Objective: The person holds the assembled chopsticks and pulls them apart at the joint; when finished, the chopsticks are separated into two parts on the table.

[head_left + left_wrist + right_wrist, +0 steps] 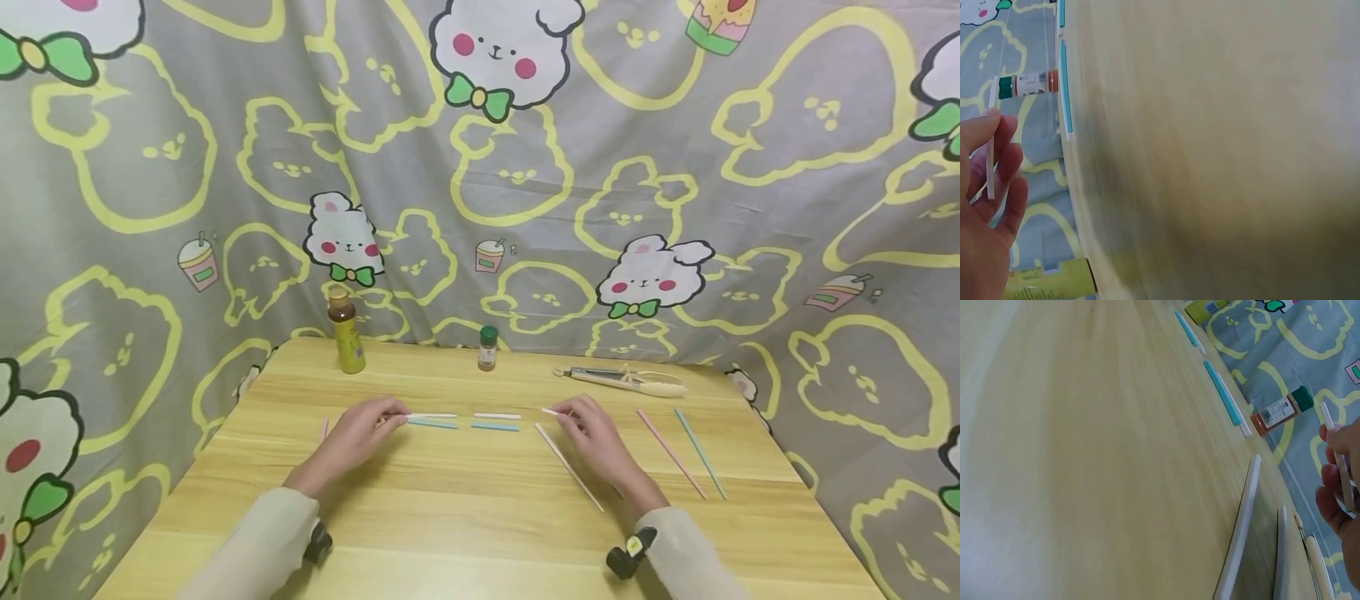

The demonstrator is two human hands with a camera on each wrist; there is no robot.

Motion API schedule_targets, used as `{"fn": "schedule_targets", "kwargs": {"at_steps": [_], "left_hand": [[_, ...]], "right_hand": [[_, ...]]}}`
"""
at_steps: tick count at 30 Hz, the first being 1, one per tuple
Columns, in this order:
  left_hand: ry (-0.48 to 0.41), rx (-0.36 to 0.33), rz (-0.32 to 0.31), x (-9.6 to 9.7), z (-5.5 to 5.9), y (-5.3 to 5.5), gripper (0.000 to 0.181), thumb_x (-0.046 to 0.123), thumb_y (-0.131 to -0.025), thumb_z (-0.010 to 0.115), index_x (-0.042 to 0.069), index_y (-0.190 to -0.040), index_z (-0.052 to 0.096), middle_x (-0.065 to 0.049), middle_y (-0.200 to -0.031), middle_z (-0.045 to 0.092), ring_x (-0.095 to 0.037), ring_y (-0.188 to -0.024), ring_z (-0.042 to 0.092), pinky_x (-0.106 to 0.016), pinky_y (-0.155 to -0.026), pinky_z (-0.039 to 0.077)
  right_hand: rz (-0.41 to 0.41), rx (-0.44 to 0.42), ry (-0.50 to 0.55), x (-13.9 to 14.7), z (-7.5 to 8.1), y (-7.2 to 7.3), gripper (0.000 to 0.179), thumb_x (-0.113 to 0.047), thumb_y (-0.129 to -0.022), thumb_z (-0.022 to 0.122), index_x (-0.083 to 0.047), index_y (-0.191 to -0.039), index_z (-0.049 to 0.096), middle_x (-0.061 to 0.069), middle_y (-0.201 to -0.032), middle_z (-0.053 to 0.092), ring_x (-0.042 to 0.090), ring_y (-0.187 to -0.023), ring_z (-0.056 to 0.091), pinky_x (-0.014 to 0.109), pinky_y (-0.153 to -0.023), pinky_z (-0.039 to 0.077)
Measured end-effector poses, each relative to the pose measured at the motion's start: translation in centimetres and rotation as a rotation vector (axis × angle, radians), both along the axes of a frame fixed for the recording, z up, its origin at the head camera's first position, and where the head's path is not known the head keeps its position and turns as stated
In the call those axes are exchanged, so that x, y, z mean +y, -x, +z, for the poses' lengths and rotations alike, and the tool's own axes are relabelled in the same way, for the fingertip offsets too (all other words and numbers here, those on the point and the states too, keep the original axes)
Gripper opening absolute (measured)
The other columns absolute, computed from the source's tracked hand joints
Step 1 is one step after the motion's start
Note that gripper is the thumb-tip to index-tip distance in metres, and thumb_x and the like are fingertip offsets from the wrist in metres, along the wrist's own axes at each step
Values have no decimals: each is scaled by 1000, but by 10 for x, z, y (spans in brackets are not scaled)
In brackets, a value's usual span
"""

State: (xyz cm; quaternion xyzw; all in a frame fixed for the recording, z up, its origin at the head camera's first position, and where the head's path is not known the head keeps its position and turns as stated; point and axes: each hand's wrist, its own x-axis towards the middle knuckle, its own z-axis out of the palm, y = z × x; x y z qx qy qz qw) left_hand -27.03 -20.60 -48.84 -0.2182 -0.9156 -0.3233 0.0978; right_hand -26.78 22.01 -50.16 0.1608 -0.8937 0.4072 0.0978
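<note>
My left hand (367,429) pinches a short white stick (991,162) between thumb and fingers, above the back left of the table. Opposite it, my right hand (592,427) holds another white stick (1340,469), its tip poking out leftward. Between the hands lie two side-by-side pairs of short sticks: a blue stick (435,423) with a white one by my left fingertips, and a blue stick (495,427) with a white stick (497,416) at the middle. A longer white stick (570,467) lies slanted just left of my right hand.
A pink stick (671,454) and a blue stick (701,454) lie to the right. Another pink stick (324,430) is partly hidden behind my left hand. Along the back stand a yellow bottle (349,337) and a green-capped jar (487,350); tongs (622,381) lie at back right.
</note>
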Motion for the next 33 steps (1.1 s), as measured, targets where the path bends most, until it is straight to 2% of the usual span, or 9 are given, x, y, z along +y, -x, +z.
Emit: {"fn": "schedule_targets", "kwargs": {"at_steps": [3,7,14,18,23,28,33], "left_hand": [[10,-28,23,2,-1,12,9,18,-108,71,13,-113,77,0,-110,81,-25,-108,73,-49,-93,60],[26,-38,39,7,0,25,8,21,-106,72,16,-111,77,-2,-112,79,-26,-112,67,-51,-96,57],[58,-34,56,18,4,43,8,21,-105,74,15,-108,78,-2,-108,73,-26,-110,62,-51,-98,51],[81,-49,50,26,4,53,10,23,-106,73,16,-109,79,-1,-109,73,-26,-110,62,-53,-100,49],[84,-104,43,33,2,60,9,21,-106,73,15,-109,78,-2,-109,72,-27,-111,61,-55,-103,46],[86,-127,16,39,-4,67,10,19,-106,72,13,-110,79,-2,-107,73,-28,-113,62,-58,-104,47],[83,-172,15,46,-10,71,9,19,-106,73,14,-110,79,0,-104,73,-25,-110,62,-55,-103,47]], "right_hand": [[-15,-28,12,-9,2,9,15,-15,-110,66,-14,-121,76,2,-118,70,21,-111,67,47,-102,59],[-30,-47,30,-20,6,21,13,-17,-109,68,-15,-119,76,2,-118,72,23,-114,69,52,-105,58],[-27,-43,48,-42,7,44,8,-17,-106,72,-14,-112,77,2,-108,72,19,-105,65,43,-98,55],[-26,-50,45,-54,7,54,6,-16,-104,74,-14,-109,79,2,-106,72,20,-105,65,43,-96,54],[-6,-77,7,-72,7,62,5,-15,-103,77,-13,-106,80,2,-107,74,23,-108,67,48,-99,55],[4,-117,-12,-86,4,68,6,-15,-103,76,-14,-106,81,2,-106,73,23,-107,66,47,-97,55],[6,-142,-25,-94,-2,73,7,-14,-103,77,-11,-105,82,3,-105,72,21,-104,67,46,-96,57]]}}
